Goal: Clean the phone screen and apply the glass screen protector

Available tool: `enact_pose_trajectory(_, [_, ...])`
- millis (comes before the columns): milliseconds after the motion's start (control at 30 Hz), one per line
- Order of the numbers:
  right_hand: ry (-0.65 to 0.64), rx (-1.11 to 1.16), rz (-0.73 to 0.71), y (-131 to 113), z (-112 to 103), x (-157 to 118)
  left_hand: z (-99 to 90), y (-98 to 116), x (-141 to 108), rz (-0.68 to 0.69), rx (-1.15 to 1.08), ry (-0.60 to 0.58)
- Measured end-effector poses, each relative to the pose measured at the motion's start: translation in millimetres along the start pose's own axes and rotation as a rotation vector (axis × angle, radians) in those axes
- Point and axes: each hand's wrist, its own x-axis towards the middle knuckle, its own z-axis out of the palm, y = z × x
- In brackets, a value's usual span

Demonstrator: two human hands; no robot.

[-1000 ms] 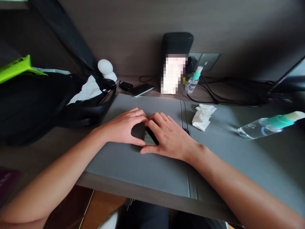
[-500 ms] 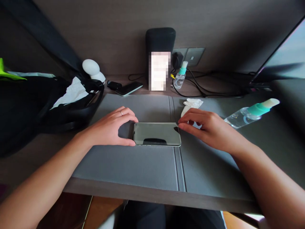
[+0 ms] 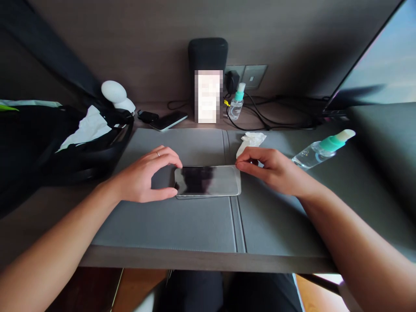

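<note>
A smartphone (image 3: 182, 198) lies sideways on the grey desk mat (image 3: 156, 225), mostly hidden beneath a clear, glossy screen protector (image 3: 224, 180) whose lower edge sits slightly off the phone's outline. At the left end, my left hand (image 3: 138, 175) has its thumb and index finger curved round the two corners of the protector. My right hand (image 3: 273, 171) pinches its upper right corner between thumb and fingertips. Whether the fingertips also touch the phone is hard to tell. A crumpled white tissue (image 3: 252, 139) lies just behind my right hand.
A spray bottle (image 3: 321, 149) lies beyond my right wrist; a smaller one (image 3: 236, 104) stands near cables (image 3: 260, 119). Another phone (image 3: 170, 120), a small black object (image 3: 147, 116) and a white rounded device (image 3: 115, 93) are at the back left. A black bag (image 3: 39, 147) lies left.
The view has shifted, moving the scene leftward. The protector's lower edge now shows apart from the phone's outline, and the reflection on it has changed. Both hands keep their hold.
</note>
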Motion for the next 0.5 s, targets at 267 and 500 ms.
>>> enact_pose_trajectory(267, [0.270, -0.075, -0.201, -22, 7, 3, 1.1, -14, -2, -0.079, -0.334, 0.236])
enact_pose_trajectory(500, [0.546, -0.469, -0.318, -30, 13, 36, 15.2, -36, 1, -0.275, -0.376, 0.434])
